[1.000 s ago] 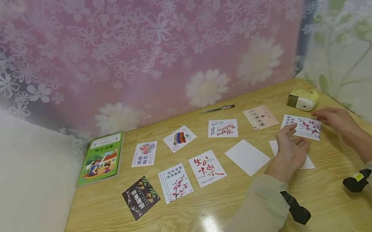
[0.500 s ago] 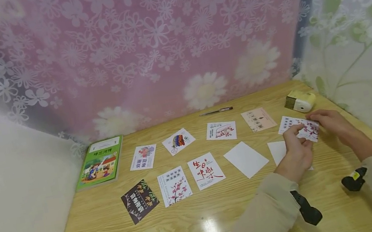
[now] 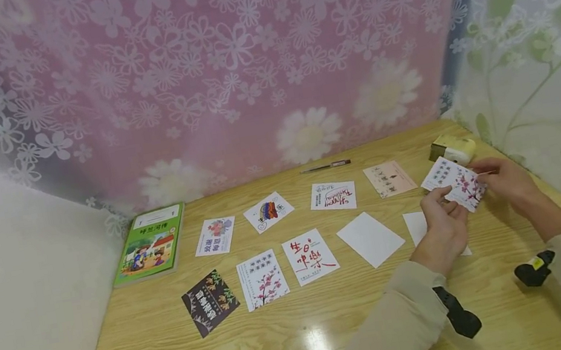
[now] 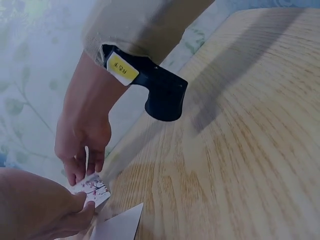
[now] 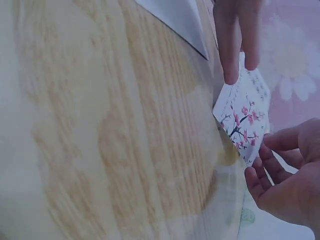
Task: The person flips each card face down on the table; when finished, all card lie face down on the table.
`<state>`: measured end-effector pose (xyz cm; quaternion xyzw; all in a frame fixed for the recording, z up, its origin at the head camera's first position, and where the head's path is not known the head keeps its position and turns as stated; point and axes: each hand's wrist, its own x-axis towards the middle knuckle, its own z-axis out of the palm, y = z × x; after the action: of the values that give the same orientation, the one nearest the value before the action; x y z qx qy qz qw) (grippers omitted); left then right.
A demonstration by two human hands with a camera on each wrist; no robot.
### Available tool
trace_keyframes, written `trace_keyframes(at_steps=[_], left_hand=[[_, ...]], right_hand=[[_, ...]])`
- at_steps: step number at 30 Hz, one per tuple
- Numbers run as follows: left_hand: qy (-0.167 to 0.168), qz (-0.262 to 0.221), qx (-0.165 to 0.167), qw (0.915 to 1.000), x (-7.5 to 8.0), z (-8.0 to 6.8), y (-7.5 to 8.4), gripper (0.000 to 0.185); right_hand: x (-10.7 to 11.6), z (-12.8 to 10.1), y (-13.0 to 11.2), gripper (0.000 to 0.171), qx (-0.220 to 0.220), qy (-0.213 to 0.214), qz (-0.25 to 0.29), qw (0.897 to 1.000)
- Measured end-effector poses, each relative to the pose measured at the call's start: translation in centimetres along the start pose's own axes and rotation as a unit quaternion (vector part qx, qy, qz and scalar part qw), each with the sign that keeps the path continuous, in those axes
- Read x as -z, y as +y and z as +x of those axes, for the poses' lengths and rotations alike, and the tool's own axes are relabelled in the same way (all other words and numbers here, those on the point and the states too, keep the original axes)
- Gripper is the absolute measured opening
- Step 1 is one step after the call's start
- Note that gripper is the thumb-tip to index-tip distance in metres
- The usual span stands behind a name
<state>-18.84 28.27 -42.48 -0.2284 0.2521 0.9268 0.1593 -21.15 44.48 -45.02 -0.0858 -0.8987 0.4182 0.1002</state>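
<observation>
A white card with pink blossoms and dark lettering (image 3: 455, 179) is held tilted above the right part of the table. My left hand (image 3: 442, 232) pinches its near edge, thumb on the printed face; the fingers beneath are partly hidden. At the card's right edge, my right hand (image 3: 510, 182) grips it between thumb and fingers, as the right wrist view also shows on the blossom card (image 5: 243, 117). Below my left hand a blank white card (image 3: 416, 225) lies on the table, partly covered by that hand.
Several cards lie in two rows leftward, among them a blank one (image 3: 370, 240) and a black one (image 3: 211, 302). A green book (image 3: 151, 244) is at far left. Behind the cards lie a pen (image 3: 325, 166) and a cream-and-olive box-like object (image 3: 452, 149). Curtains (image 3: 244, 83) border the table.
The blossom card, flat near the table a second ago, is now raised and turned slightly. My left thumb and fingers have closed on its near edge, and the right hand has gripped its right edge.
</observation>
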Motion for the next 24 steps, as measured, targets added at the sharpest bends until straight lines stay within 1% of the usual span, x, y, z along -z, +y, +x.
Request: trace_keyframes(at_steps=[4, 7, 9, 12, 14, 15, 17, 20, 22, 24], left_hand=[[0.001, 0.012, 0.000, 0.9999, 0.2, 0.1, 0.5, 0.049], [-0.002, 0.033, -0.002, 0.9995, 0.5, 0.2, 0.8, 0.042], [-0.006, 0.049, -0.004, 0.9988, 0.7, 0.1, 1.0, 0.037], [-0.022, 0.074, -0.007, 0.9970, 0.9, 0.0, 1.3, 0.027], [-0.031, 0.086, -0.013, 0.9957, 0.9, -0.1, 1.4, 0.021], [-0.036, 0.093, -0.017, 0.9949, 0.9, -0.1, 1.4, 0.019], [-0.041, 0.101, -0.027, 0.9937, 0.7, -0.2, 1.5, 0.016], [-0.037, 0.115, -0.035, 0.9921, 0.5, -0.3, 1.7, 0.015], [-0.031, 0.122, -0.036, 0.9914, 0.5, -0.4, 1.9, 0.013], [-0.026, 0.131, -0.031, 0.9905, 0.6, -0.3, 2.2, 0.012]], right_hand=[[0.4, -0.6, -0.7, 0.042, -0.013, 0.030, 0.026, 0.999], [0.5, -1.0, -1.1, 0.040, -0.035, 0.044, 0.037, 0.998], [0.6, -1.1, -1.3, 0.036, -0.043, 0.049, 0.051, 0.997], [0.8, -1.2, -1.4, 0.022, -0.051, 0.053, 0.075, 0.994], [0.8, -1.1, -1.4, 0.017, -0.054, 0.056, 0.089, 0.993], [0.8, -1.1, -1.4, 0.018, -0.054, 0.060, 0.095, 0.992], [0.8, -1.0, -1.5, 0.030, -0.049, 0.068, 0.105, 0.991], [0.8, -1.0, -1.6, 0.046, -0.036, 0.080, 0.112, 0.990], [0.8, -1.1, -1.6, 0.046, -0.027, 0.085, 0.120, 0.989], [0.9, -1.3, -1.7, 0.041, -0.018, 0.088, 0.129, 0.988]])
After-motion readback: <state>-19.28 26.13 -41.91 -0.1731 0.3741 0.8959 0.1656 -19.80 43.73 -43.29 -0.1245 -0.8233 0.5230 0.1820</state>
